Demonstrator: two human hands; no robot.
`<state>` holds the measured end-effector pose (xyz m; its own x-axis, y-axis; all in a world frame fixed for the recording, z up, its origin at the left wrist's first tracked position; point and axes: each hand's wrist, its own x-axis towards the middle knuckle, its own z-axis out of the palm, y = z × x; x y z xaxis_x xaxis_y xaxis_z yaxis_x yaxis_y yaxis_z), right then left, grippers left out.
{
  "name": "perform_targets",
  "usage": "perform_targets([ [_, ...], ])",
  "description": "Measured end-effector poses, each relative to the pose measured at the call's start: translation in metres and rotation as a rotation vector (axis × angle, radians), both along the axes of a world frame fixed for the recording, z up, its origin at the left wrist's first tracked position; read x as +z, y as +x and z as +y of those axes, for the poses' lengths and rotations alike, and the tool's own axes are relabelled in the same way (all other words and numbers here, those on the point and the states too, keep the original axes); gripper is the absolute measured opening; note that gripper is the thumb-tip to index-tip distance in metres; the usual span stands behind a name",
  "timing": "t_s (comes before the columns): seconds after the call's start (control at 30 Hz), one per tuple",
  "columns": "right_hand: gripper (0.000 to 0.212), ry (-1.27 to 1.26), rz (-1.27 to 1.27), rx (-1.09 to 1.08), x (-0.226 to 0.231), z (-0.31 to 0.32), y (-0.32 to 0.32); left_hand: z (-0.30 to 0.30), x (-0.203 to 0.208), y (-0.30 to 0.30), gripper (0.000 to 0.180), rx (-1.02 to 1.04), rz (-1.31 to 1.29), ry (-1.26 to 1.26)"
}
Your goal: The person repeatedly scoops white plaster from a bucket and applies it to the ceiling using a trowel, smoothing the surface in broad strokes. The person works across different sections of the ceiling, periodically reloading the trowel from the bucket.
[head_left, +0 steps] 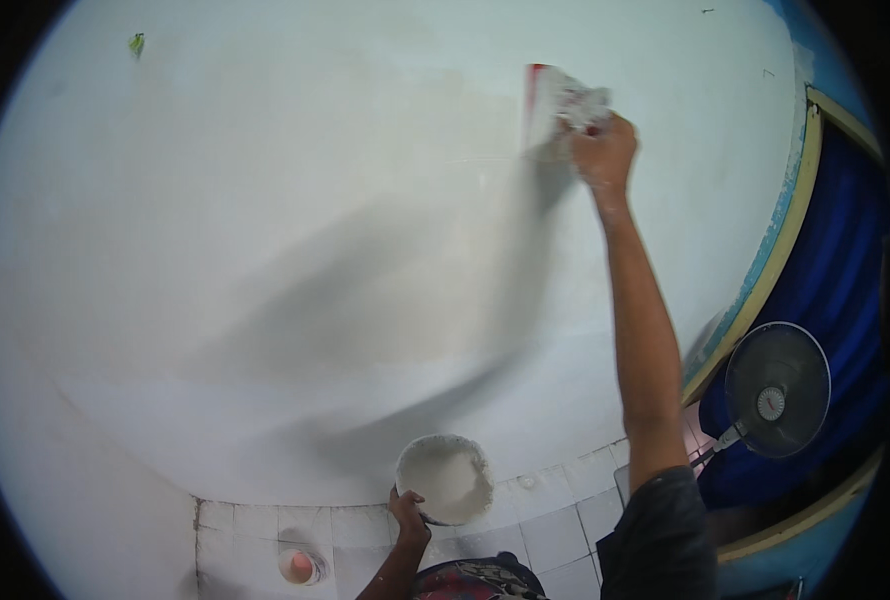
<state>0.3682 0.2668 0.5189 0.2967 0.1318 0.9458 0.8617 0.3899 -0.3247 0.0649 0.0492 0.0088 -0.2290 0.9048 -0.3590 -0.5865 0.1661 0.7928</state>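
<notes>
Small pot [301, 567]: lower left on the tiled floor [555, 530], apart from the tub [415, 462], perhaps to avoid knocks.
Left hand [408, 515]: fingers clasp the tub's left edge, likely to steady it.
Tub: bottom centre, mouth upward, apparently keeping the pale paste [452, 476] in.
Scraper [543, 105]: upper right of centre, at the wall [345, 130], seemingly flat for even contact.
Right hand [607, 155]: fingers closed round the smeared scraper; exact grip blurred.
Fan [777, 390]: lower right, well clear of both hands.
</notes>
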Motion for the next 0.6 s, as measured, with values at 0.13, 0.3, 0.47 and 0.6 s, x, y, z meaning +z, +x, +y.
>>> perform_targets([
  [0.13,0.023,-0.148,0.046,-0.006,0.006,-0.042,0.016,0.002,0.004,0.003,0.041,-0.028,0.005,-0.006],
  [0.3,0.035,0.031,-0.28,0.033,0.028,-0.048,-0.038,0.0,0.004,0.011,0.063,-0.017,0.011,-0.043],
  [0.47,0.052,-0.054,-0.733,0.012,0.034,-0.027,-0.132,-0.008,0.01,0.018,0.07,-0.042,0.014,-0.07],
  [0.6,0.041,-0.164,-0.808,0.123,-0.051,-0.004,-0.147,-0.011,0.0,0.015,0.07,-0.011,0.068,-0.084],
])
